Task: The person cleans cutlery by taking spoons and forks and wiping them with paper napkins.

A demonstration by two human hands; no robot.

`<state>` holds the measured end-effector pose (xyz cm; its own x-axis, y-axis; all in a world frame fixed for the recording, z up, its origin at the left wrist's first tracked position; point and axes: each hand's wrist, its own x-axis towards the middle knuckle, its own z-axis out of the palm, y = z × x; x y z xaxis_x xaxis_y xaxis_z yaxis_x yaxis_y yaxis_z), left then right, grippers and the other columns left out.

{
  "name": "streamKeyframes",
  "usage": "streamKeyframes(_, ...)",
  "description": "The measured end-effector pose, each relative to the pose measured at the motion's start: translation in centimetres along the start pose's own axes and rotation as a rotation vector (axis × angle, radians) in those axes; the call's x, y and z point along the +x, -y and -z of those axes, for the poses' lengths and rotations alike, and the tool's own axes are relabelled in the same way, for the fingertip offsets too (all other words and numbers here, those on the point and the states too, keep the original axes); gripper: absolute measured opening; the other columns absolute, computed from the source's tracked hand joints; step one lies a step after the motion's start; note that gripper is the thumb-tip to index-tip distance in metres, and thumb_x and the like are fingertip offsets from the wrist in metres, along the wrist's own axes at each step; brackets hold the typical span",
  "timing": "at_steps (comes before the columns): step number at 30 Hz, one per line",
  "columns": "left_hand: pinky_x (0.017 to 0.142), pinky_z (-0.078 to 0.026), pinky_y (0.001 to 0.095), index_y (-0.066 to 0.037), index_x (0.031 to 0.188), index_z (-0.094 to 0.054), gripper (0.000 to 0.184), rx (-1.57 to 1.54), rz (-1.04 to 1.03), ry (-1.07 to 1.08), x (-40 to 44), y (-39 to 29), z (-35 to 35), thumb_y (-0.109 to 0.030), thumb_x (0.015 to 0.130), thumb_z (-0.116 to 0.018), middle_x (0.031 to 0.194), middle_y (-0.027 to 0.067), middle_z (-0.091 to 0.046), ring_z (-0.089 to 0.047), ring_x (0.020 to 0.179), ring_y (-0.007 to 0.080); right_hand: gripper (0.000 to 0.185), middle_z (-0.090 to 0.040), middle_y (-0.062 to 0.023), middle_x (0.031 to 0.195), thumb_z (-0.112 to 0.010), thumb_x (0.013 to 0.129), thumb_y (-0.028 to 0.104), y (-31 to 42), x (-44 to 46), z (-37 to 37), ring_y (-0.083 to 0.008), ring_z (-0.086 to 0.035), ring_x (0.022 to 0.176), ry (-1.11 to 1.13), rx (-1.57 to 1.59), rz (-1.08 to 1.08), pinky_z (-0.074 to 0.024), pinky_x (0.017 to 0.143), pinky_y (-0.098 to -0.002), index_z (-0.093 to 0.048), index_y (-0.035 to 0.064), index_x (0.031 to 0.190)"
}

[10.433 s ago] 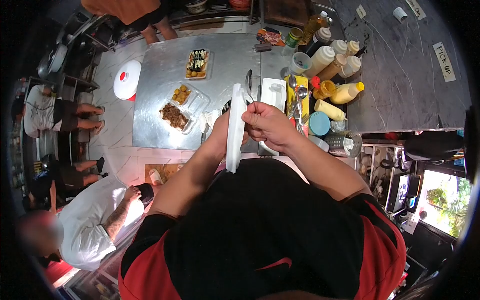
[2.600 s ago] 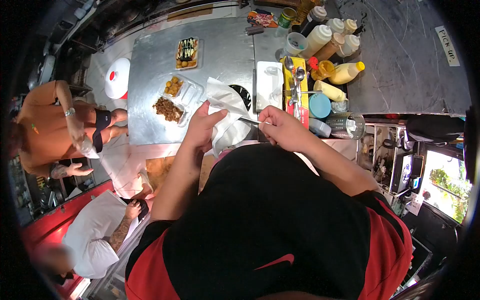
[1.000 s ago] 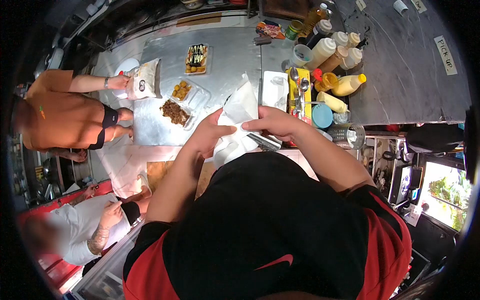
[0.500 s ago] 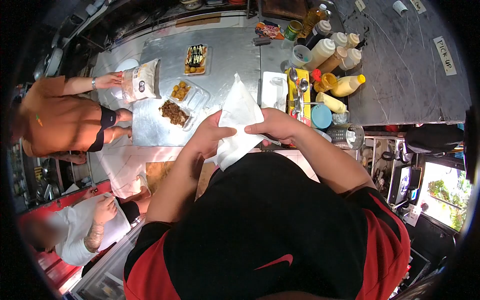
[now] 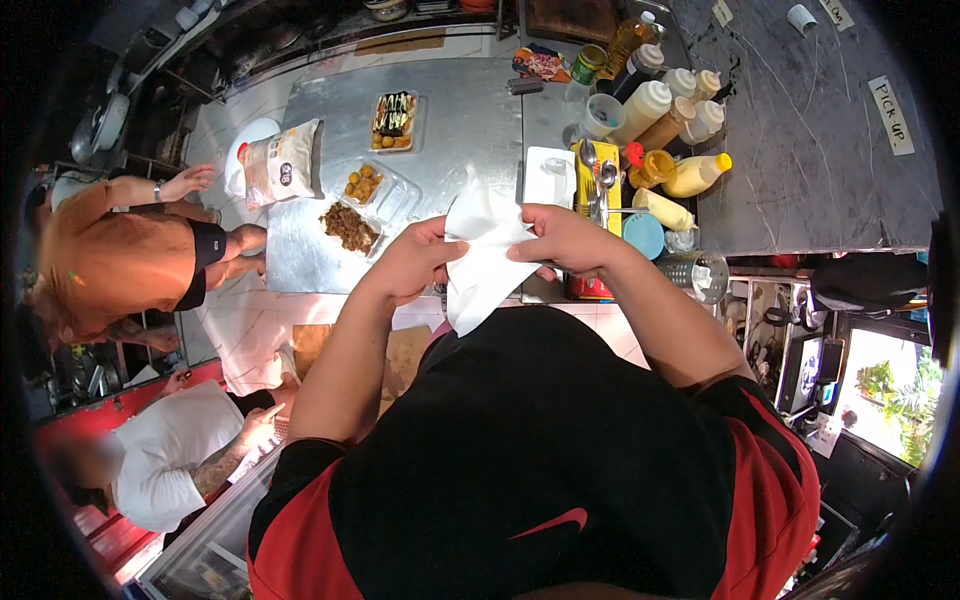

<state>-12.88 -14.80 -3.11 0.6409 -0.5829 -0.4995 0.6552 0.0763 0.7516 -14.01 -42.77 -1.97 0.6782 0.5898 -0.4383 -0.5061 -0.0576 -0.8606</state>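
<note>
A white paper napkin (image 5: pixel 484 262) is stretched between my two hands at the front edge of the steel table. My left hand (image 5: pixel 418 262) pinches its left side, thumb on top. On its right side my right hand (image 5: pixel 560 242) grips it the same way, and part of a dark utensil handle shows beneath those fingers. What lies under the napkin is hidden. Beyond my left hand are an open clear container (image 5: pixel 395 203) with brown balls, chopped brown food (image 5: pixel 348 228) on rice, and a tray of topped food (image 5: pixel 394 122).
Spoons and forks lie on a yellow box (image 5: pixel 601 165) beside a white tray (image 5: pixel 549 178). Squeeze bottles (image 5: pixel 643 110) and a blue-lidded tub (image 5: pixel 642 234) stand at right. At left are a large bag (image 5: pixel 280 165), a person in orange (image 5: pixel 130 250) and a seated person in white (image 5: pixel 180 440).
The napkin has been folded over the utensil, which showed more earlier. The person in orange has brought over the large bag and let go of it; that hand is now away from it.
</note>
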Motion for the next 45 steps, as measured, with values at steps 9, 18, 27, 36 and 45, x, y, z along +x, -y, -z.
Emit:
streamKeyframes(9, 0.068, -0.049, 0.0241, -0.003, 0.103, -0.077, 0.020, 0.377, -0.056, -0.044, 0.2, -0.5, 1.1, 0.001, 0.095, -0.059, 0.089, 0.0022, -0.073, -0.060, 0.074, 0.0080, 0.021, -0.071, -0.0072, 0.092, -0.063, 0.097, -0.001, -1.3, 0.0, 1.8, -0.0118, -0.063, 0.060, 0.106, 0.308, -0.063, -0.0496, 0.056, -0.0243, -0.062, 0.0043, 0.117)
streamKeyframes(18, 0.074, -0.053, 0.0295, -0.003, 0.096, -0.078, 0.032, 0.645, -0.216, -0.080, -0.7, -0.9, -1.1, 0.007, 0.088, -0.049, 0.085, 0.0051, -0.073, -0.064, 0.076, 0.0132, 0.013, -0.067, -0.0072, 0.085, -0.067, 0.103, 0.015, -0.2, -0.3, 2.2, -0.0131, -0.062, 0.060, 0.065, 0.334, -0.095, -0.0518, 0.058, -0.0263, -0.064, 0.0024, 0.100)
streamKeyframes(27, 0.073, -0.053, 0.0317, -0.003, 0.098, -0.078, 0.033, 0.877, -0.219, -0.125, -1.5, -2.5, -2.5, 0.008, 0.086, -0.049, 0.084, 0.0085, -0.072, -0.064, 0.076, 0.0162, 0.024, -0.068, -0.0008, 0.075, -0.078, 0.099, 0.021, 1.6, 0.1, 2.2, -0.0103, -0.071, 0.065, 0.044, -0.239, -0.100, -0.0547, 0.057, -0.0262, -0.064, 0.0065, 0.086)
streamKeyframes(36, 0.089, -0.053, 0.0343, -0.002, 0.096, -0.077, 0.032, 0.914, -0.185, -0.157, -2.1, -2.8, -2.5, 0.008, 0.083, -0.049, 0.097, 0.0135, -0.073, -0.070, 0.094, 0.0272, 0.032, -0.070, 0.0003, 0.087, -0.072, 0.103, 0.038, 0.9, 0.1, 6.2, -0.0107, -0.067, 0.071, -0.047, -0.391, 0.047, -0.0571, 0.071, -0.0286, -0.069, 0.0060, 0.100)
streamKeyframes(45, 0.085, -0.053, 0.0332, -0.001, 0.094, -0.076, 0.030, 0.958, -0.366, -0.092, -2.0, -3.5, -3.2, 0.009, 0.086, -0.050, 0.101, 0.0121, -0.072, -0.069, 0.092, 0.0240, 0.032, -0.056, 0.0002, 0.077, -0.062, 0.108, 0.036, 2.7, 0.9, 0.3, -0.0102, -0.056, 0.073, 0.115, -0.639, -0.018, -0.0480, 0.067, -0.0331, -0.065, 0.0046, 0.103)
